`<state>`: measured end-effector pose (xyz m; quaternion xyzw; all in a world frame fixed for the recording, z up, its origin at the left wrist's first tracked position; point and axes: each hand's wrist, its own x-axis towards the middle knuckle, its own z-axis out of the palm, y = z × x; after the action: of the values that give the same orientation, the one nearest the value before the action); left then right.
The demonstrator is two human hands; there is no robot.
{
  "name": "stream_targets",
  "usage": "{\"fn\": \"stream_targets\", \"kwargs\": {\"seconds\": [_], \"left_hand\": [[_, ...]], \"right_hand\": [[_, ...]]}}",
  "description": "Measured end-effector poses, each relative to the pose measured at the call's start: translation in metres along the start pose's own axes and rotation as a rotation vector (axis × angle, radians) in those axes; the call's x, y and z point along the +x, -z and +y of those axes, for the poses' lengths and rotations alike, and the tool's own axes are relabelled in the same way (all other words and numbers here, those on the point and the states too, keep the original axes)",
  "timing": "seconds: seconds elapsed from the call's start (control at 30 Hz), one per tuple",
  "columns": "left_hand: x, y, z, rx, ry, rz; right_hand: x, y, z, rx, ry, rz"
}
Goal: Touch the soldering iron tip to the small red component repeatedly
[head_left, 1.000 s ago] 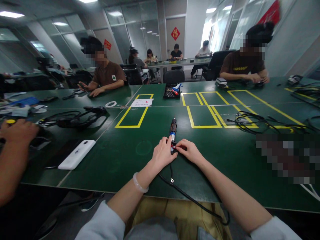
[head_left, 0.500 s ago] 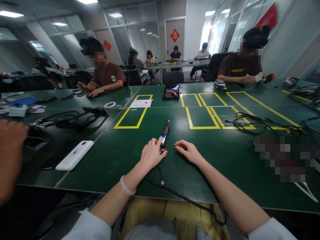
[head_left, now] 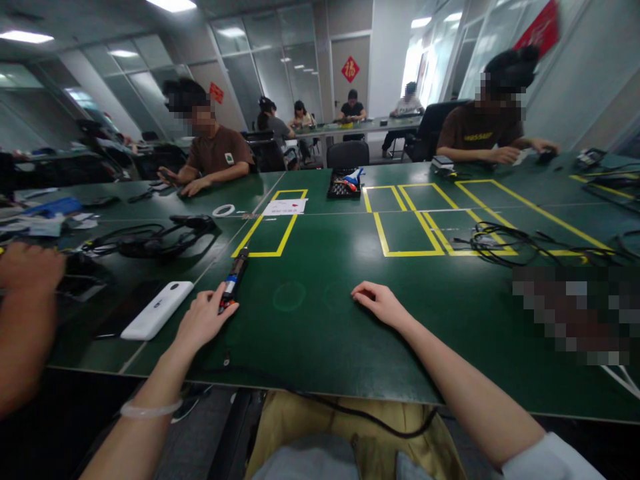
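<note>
My left hand (head_left: 204,319) is wrapped round the lower end of a corded electric screwdriver (head_left: 233,280), a slim black tool with a blue and silver band and red at its base. The screwdriver lies low at the table, pointing away from me, near the corner of a yellow tape outline. A black cord (head_left: 345,402) runs along the table's front edge and droops over my lap. My right hand (head_left: 383,303) rests on the green table (head_left: 320,347) with fingers loosely curled, a gap to the thumb, and nothing visible in it.
A white power bank (head_left: 157,310) lies left of my left hand, beside another person's arm (head_left: 27,320). Black cables lie at left (head_left: 150,237) and right (head_left: 505,240). Further back are a black tray (head_left: 343,191) and a paper sheet (head_left: 285,207). Two people sit opposite.
My left hand has carried the screwdriver left across the table, from the middle to near the power bank. The cord has trailed after it. My right hand stays in place.
</note>
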<state>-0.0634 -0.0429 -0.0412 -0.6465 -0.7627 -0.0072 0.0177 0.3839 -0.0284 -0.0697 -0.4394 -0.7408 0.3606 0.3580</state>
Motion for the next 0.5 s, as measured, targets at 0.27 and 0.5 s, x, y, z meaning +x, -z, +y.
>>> {"fn": "stream_targets", "kwargs": {"seconds": [0.27, 0.5], "left_hand": [[0.01, 0.003, -0.049, 0.028, 0.064, -0.023], [-0.02, 0.014, -0.012, 0.201, 0.013, 0.222]], "right_hand": [[0.0, 0.001, -0.002, -0.019, -0.007, -0.01], [0.001, 0.0, 0.001, -0.001, -0.003, -0.014]]}}
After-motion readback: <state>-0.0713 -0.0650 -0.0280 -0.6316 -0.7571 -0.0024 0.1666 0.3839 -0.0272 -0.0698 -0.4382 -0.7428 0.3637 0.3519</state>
